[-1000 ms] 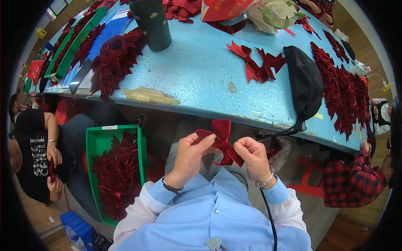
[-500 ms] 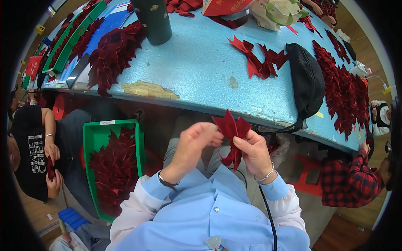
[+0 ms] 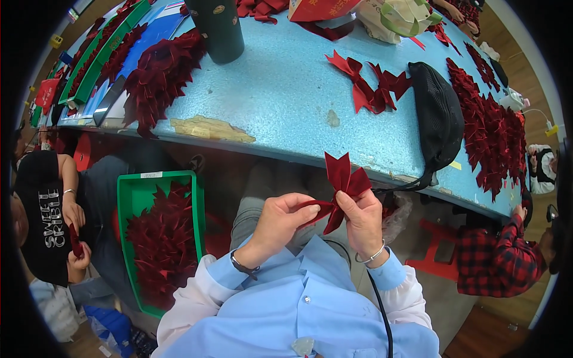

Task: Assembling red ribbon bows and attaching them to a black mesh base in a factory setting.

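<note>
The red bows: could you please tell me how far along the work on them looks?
Done: a few finished-looking bows lie on the blue table. In hand: the left hand and right hand together pinch one red ribbon piece at its middle, its tails spread above the fingers. Left: large heaps of red pieces remain on the table and in the green bin; how many are unfinished cannot be told.

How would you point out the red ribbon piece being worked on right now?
Below the near edge of the blue table, both hands meet over the lap. The dark red ribbon bow is pinched between left hand and right hand, the only one held there.
</note>
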Motion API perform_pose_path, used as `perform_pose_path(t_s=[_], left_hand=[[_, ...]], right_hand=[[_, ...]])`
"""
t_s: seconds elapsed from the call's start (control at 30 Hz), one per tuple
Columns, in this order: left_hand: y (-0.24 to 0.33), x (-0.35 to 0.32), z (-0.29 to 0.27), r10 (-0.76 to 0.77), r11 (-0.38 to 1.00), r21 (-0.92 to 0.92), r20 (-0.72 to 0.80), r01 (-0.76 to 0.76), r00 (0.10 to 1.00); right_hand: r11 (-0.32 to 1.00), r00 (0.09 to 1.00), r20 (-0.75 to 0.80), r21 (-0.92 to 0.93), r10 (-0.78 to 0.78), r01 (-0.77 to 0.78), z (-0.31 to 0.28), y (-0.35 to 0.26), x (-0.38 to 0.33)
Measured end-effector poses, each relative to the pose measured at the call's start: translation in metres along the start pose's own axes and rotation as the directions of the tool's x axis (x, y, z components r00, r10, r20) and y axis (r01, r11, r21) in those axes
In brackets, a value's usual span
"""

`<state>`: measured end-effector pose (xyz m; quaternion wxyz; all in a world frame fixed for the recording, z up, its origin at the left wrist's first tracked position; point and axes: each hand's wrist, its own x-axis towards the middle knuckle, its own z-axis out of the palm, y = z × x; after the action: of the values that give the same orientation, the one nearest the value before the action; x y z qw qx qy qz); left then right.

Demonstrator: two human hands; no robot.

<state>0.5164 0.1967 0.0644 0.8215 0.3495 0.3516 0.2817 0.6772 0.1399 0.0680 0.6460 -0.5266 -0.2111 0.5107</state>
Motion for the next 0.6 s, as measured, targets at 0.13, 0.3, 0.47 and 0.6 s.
perform_pose_path(t_s=[0.13, 0.3, 0.47, 0.6], left_hand=[[-0.001, 0.001, -0.001, -0.008, 1.0, 0.022, -0.045, 0.009, 0.999], [0.0, 0.0, -0.004, 0.004, 0.994, 0.11, -0.062, 0.002, 0.998], [0.011, 0.003, -0.018, 0.144, 0.968, 0.219, -0.106, -0.118, 0.984], [0.015, 0.006, -0.033, 0.334, 0.94, 0.143, -0.201, -0.31, 0.921]], right_hand=[[0.99, 0.978, 0.157, 0.002, 0.141, -0.143, -0.007, -0.001, 0.004], [0.996, 0.991, 0.096, -0.014, 0.093, -0.092, -0.003, 0.008, -0.002], [0.993, 0.998, 0.027, 0.103, 0.056, -0.059, 0.002, 0.01, -0.002], [0.98, 0.999, -0.01, 0.192, 0.051, -0.048, -0.001, 0.004, -0.002]])
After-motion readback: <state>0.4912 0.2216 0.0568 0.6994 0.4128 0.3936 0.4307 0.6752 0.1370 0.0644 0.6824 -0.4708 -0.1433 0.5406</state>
